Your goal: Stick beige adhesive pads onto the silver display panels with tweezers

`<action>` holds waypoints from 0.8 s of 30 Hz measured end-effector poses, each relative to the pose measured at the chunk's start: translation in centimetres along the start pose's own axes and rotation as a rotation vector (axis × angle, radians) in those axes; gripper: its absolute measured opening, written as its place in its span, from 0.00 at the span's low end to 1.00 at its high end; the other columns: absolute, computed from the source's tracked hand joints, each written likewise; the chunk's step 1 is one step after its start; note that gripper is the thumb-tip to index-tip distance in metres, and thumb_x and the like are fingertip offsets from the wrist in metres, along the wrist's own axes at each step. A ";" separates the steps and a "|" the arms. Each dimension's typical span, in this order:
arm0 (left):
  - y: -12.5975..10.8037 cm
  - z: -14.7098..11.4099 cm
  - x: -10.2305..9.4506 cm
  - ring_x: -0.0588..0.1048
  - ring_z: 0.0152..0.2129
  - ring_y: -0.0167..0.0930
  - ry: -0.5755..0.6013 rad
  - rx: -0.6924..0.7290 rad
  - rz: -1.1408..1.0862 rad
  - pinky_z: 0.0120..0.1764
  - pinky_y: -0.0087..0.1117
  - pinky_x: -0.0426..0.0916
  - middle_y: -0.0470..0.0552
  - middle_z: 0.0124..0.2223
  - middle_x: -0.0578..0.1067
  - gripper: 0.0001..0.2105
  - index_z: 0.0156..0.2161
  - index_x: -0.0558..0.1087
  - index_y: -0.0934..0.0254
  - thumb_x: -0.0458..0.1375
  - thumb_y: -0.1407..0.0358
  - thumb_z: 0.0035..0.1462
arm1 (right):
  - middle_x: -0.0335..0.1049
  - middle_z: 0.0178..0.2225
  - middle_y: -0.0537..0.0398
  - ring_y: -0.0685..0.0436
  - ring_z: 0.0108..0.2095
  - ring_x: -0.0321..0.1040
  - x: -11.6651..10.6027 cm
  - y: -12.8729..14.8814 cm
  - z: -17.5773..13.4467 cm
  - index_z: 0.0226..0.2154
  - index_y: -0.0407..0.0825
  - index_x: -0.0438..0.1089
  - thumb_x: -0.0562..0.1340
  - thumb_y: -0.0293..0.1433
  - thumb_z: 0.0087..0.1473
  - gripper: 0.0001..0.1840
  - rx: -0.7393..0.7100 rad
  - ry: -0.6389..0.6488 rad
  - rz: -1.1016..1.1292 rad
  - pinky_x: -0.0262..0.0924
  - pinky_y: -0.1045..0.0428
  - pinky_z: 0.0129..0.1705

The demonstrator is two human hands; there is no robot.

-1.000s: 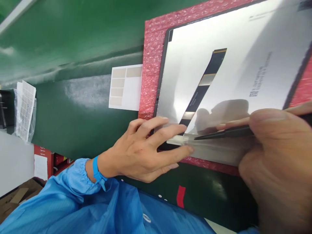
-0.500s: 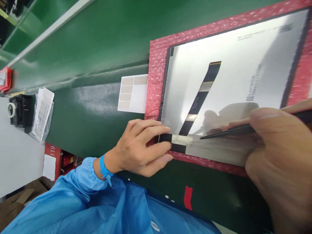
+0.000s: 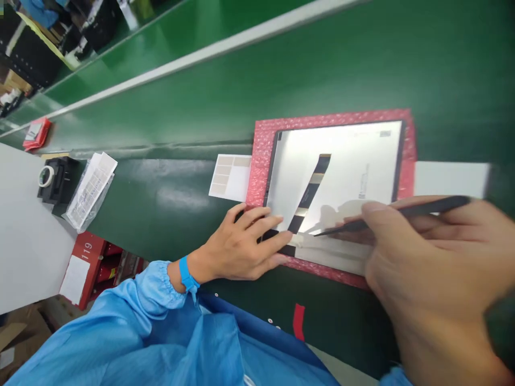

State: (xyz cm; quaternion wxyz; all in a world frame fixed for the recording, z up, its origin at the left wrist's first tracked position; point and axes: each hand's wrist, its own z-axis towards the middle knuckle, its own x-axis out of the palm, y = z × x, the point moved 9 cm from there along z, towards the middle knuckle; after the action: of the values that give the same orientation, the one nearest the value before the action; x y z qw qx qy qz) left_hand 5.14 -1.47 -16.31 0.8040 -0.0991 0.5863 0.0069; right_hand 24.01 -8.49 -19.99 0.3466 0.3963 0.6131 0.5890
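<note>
Black tweezers (image 3: 396,215) are pinched between thumb and fingers of the right hand (image 3: 434,279), their tip laid at a pale strip of tape (image 3: 300,240) on the near edge of a display panel (image 3: 341,177). The left hand (image 3: 245,249) is pressed flat, fingers spread, on the panel's near left corner, nothing being gripped; its fingertips are touching the tape's left end. The silvery, mirror-like panel back is crossed diagonally by a black flex cable (image 3: 309,190) with gold patches; small printed text on the panel cannot be read. The panel is lying on a red bubble-wrap sheet (image 3: 259,161) on the glossy green work surface (image 3: 161,107). A white sheet of tan rectangular stickers (image 3: 229,174) is touching the wrap's left edge. Farther left, a clear bag of label sheets (image 3: 90,185) and a black tape dispenser (image 3: 56,177) are seen; below them "119" is read on a red box (image 3: 86,252). A blue wristband (image 3: 185,271) and blue smock sleeve are worn. Compared with half a second earlier, much more of the bench is taken in, and the left fingers have been spread further over the corner
</note>
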 end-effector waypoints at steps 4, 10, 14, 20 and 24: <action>2.5 -0.7 0.1 0.73 0.60 0.43 0.078 -0.405 -0.199 0.66 0.49 0.64 0.60 0.59 0.77 0.16 0.47 0.79 0.64 0.56 0.55 0.70 | 0.71 0.28 0.44 0.38 0.22 0.70 0.3 -1.3 0.4 0.30 0.43 0.70 0.77 0.38 0.36 0.23 0.091 -0.024 0.163 0.71 0.47 0.22; 3.2 -0.3 -0.3 0.74 0.57 0.48 0.054 -0.934 -0.382 0.63 0.50 0.68 0.69 0.59 0.75 0.26 0.66 0.63 0.72 0.50 0.55 0.72 | 0.68 0.24 0.47 0.37 0.22 0.69 0.3 -2.7 0.4 0.30 0.45 0.66 0.76 0.41 0.31 0.27 0.129 -0.035 0.218 0.72 0.41 0.22; 4.4 0.1 1.1 0.75 0.60 0.50 0.076 -1.140 -0.521 0.61 0.46 0.70 0.74 0.63 0.72 0.32 0.67 0.61 0.74 0.54 0.51 0.68 | 0.68 0.24 0.49 0.36 0.22 0.68 -0.4 -3.9 0.5 0.31 0.47 0.64 0.77 0.41 0.27 0.30 0.134 -0.070 0.239 0.72 0.40 0.22; 7.2 0.7 2.9 0.81 0.54 0.49 0.143 -1.240 -0.628 0.49 0.37 0.77 0.72 0.55 0.80 0.35 0.58 0.73 0.76 0.61 0.44 0.60 | 0.68 0.25 0.51 0.36 0.23 0.69 -1.2 -6.4 1.8 0.31 0.47 0.65 0.78 0.39 0.22 0.33 0.176 -0.059 0.277 0.72 0.43 0.23; 7.3 2.2 2.9 0.86 0.41 0.45 0.131 -1.186 -0.630 0.35 0.34 0.77 0.64 0.42 0.84 0.25 0.46 0.82 0.68 0.66 0.45 0.58 | 0.60 0.21 0.54 0.41 0.19 0.62 -2.1 -6.9 3.2 0.23 0.48 0.58 0.75 0.36 0.17 0.30 0.141 -0.051 0.263 0.66 0.43 0.19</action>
State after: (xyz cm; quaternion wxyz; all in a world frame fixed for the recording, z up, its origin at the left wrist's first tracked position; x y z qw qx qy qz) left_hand 7.20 5.75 -19.48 0.5398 -0.6901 0.4741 0.0869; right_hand 27.28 -8.91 -27.14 0.2533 0.5115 0.5865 0.5746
